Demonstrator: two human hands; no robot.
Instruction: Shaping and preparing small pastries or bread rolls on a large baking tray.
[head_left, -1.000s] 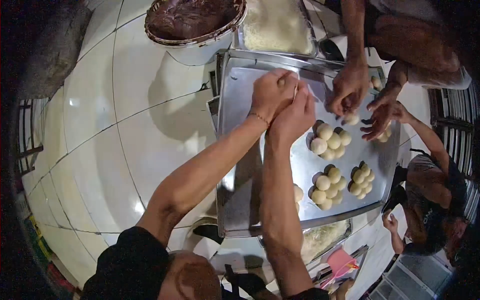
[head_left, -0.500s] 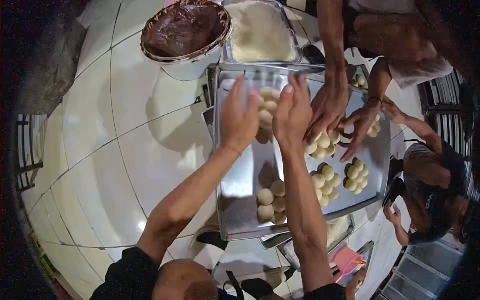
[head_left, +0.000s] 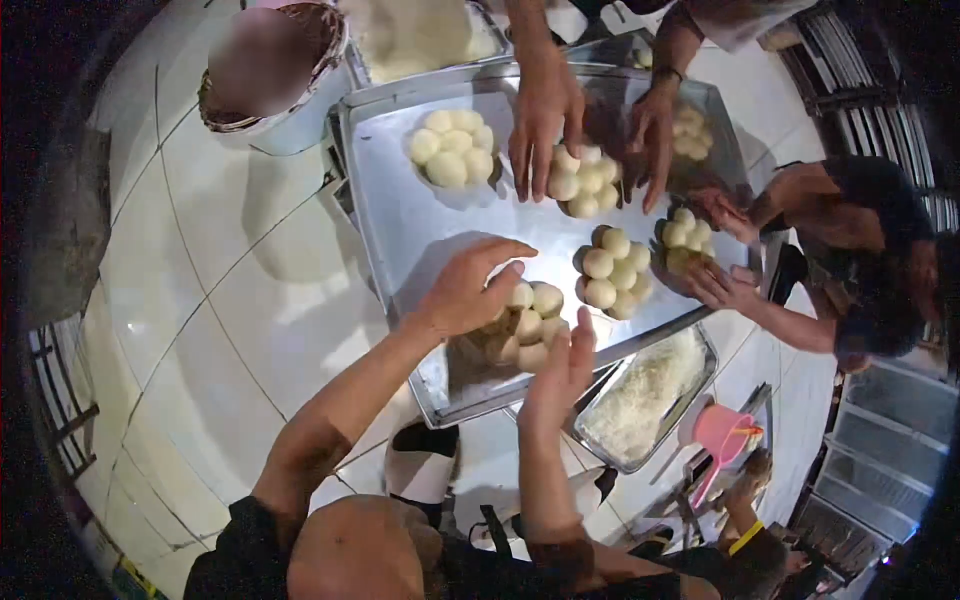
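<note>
The camera is sitting on the person's head, as the left one of two, and it is looking down. It is seeing the left hand (head_left: 468,288) and the right hand (head_left: 553,385) from above, quite near. The metal tray (head_left: 388,165) is filling much of the middle. The wide, round lens is also taking in the tiled floor (head_left: 165,330), and straight lines are bending near the dark rim.

Over my feed I pick out cream dough balls (head_left: 452,148), a silver-grey tray (head_left: 385,185), a pink dipper (head_left: 720,432), a brown-rimmed white bucket (head_left: 290,134) and dark-lined pale tiles (head_left: 245,335).
</note>
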